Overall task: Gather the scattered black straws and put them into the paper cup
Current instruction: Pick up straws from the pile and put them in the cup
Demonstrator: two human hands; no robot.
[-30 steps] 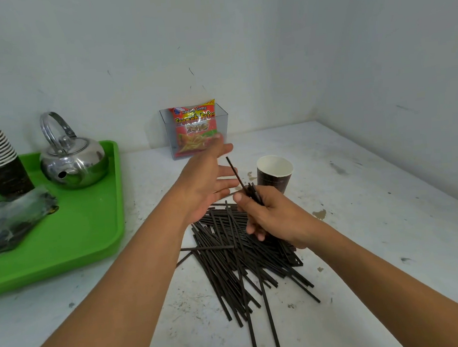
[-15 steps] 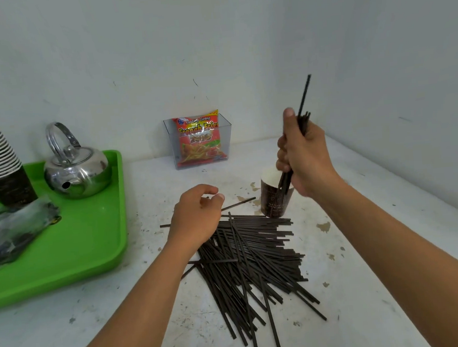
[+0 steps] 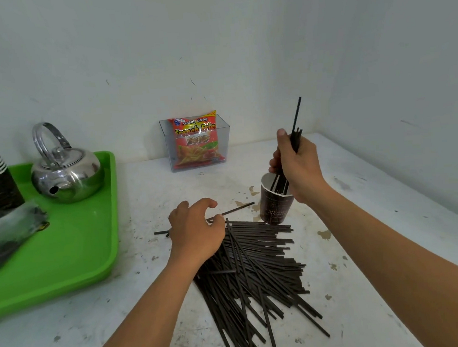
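While the right hand [image 3: 297,165] is gripping a small bundle of straws [image 3: 295,132] upright, lower ends inside the paper cup [image 3: 275,206], the left hand [image 3: 196,230] is curling loosely, nearer the pile [image 3: 257,269], whose straws are lying mostly crosswise just beside it.

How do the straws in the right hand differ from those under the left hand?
The bundle in the right hand stands near upright, lower ends in the cup; the pile lies flat on the table. The bundle is few, the pile many. The left hand rests on the pile. Both are black.
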